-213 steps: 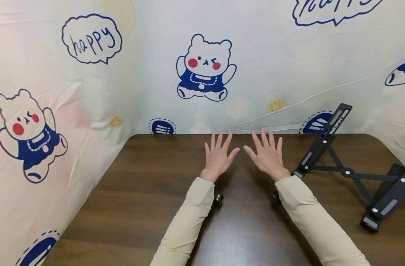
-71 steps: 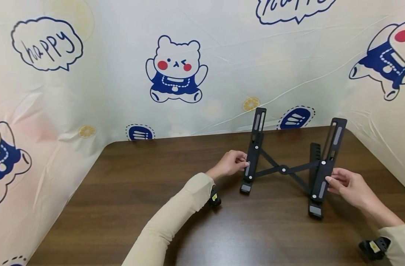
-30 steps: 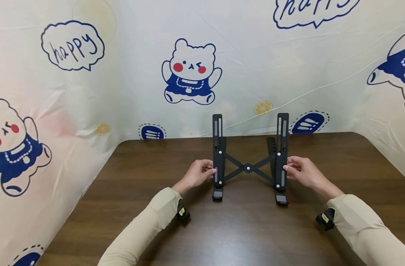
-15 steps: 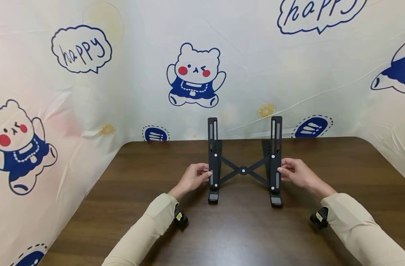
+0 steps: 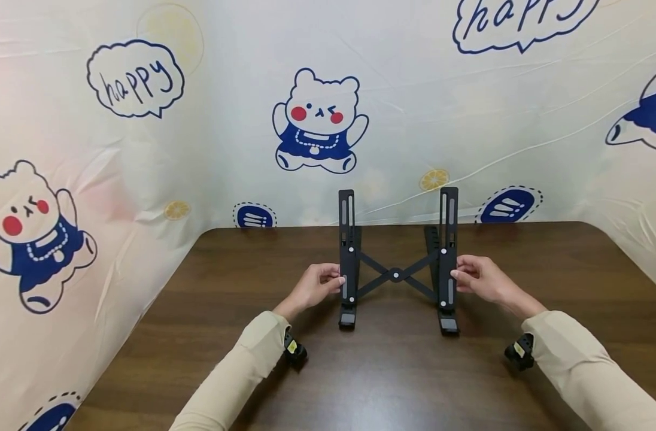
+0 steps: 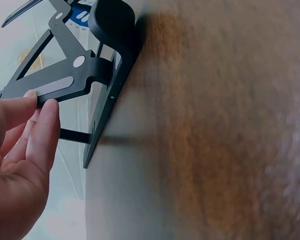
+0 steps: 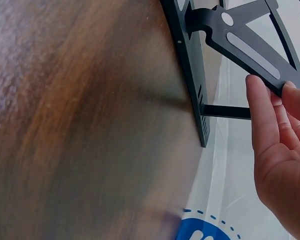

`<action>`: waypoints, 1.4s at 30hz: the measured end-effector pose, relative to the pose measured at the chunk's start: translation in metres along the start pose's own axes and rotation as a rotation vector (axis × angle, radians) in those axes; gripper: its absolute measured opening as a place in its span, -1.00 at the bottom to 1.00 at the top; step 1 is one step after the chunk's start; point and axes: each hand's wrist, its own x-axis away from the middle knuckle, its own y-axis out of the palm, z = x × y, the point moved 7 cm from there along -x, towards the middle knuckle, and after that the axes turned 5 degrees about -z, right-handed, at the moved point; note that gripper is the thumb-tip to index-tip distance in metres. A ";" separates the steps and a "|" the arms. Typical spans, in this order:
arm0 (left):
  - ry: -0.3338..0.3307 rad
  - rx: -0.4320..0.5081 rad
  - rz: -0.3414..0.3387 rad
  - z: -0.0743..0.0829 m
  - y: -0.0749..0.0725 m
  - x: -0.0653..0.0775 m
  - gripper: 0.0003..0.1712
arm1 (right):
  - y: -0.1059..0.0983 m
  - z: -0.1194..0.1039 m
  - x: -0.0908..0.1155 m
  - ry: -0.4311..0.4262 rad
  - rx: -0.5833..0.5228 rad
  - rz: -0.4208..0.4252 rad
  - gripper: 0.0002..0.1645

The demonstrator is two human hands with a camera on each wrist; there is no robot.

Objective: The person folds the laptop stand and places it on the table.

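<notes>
A black folding laptop stand (image 5: 397,275) sits on the dark wooden table (image 5: 403,377), its two raised arms joined by a crossed brace. My left hand (image 5: 318,286) pinches the stand's left arm (image 6: 55,86) between fingertips and thumb. My right hand (image 5: 477,279) pinches the right arm (image 7: 255,55) the same way. Both stand feet rest on the table. In the wrist views the fingertips (image 6: 42,107) press the edge of each arm, and the right fingertips (image 7: 257,95) sit under the arm's edge.
A cartoon-printed cloth backdrop (image 5: 317,120) walls the table at the back and on both sides. Small black wrist cameras (image 5: 295,350) hang under both sleeves, the right one (image 5: 519,354) close to the table.
The stand was pulled from the right side to the table's middle and its arms brought closer together. Over the last half second the hands and stand barely moved.
</notes>
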 end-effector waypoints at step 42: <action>0.029 0.080 -0.010 0.002 0.008 -0.003 -0.66 | 0.013 -0.007 -0.013 -0.030 -0.004 -0.038 -0.84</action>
